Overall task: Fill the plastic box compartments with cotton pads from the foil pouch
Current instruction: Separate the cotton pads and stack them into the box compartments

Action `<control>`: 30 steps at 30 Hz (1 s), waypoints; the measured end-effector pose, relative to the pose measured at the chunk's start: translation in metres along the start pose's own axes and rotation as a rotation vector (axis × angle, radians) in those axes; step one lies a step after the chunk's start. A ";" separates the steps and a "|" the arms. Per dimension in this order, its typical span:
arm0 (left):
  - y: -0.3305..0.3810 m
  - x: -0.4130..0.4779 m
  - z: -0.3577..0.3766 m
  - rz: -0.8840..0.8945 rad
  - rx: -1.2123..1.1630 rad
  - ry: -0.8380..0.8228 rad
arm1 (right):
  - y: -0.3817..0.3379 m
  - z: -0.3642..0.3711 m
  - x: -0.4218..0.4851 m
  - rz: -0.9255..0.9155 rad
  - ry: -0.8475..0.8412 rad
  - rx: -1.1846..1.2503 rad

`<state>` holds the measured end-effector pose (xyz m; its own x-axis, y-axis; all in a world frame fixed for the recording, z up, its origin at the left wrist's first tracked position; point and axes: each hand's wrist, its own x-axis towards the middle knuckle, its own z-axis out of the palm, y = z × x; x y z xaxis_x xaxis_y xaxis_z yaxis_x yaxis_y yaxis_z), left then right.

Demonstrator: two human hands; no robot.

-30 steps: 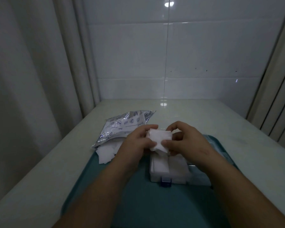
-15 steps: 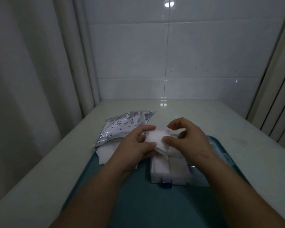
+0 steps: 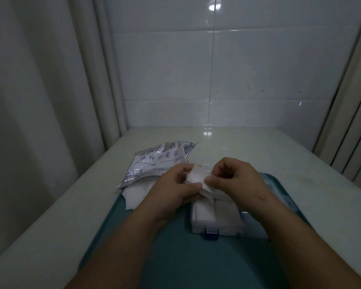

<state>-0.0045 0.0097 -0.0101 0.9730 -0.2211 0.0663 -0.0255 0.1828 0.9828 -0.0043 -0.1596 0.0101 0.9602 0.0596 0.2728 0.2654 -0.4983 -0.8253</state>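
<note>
A small stack of white cotton pads (image 3: pixel 197 177) is pinched between my left hand (image 3: pixel 175 188) and my right hand (image 3: pixel 236 182), just above the far end of the clear plastic box (image 3: pixel 215 222). The box sits on a teal tray (image 3: pixel 175 257) and its two visible compartments hold white pads. A blue latch (image 3: pixel 211 233) marks its near side. The silver foil pouch (image 3: pixel 154 161) lies to the left at the tray's far corner, with several loose pads (image 3: pixel 133 195) spilling from under it.
The tray rests on a pale counter (image 3: pixel 279 155) that ends at a tiled wall. A curtain (image 3: pixel 40 101) hangs along the left edge, and vertical slats (image 3: pixel 354 132) stand at the right. The light is dim.
Both hands have lifted slightly and shifted the pads away from me. The fingers have reworked their hold, and the stack now tilts more edge-on.
</note>
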 end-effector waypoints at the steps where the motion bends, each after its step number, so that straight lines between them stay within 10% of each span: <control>1: 0.000 0.000 0.000 -0.007 -0.013 0.008 | 0.000 0.000 0.000 0.001 0.005 0.017; 13: 0.002 0.002 0.002 -0.018 -0.033 0.114 | -0.004 -0.006 0.000 0.034 0.194 0.212; 30: 0.004 0.000 0.004 0.019 -0.031 0.111 | -0.001 -0.004 0.000 0.004 -0.070 -0.243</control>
<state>-0.0055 0.0066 -0.0058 0.9919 -0.1098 0.0635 -0.0386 0.2156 0.9757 -0.0047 -0.1627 0.0136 0.9672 0.1129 0.2276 0.2410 -0.6914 -0.6811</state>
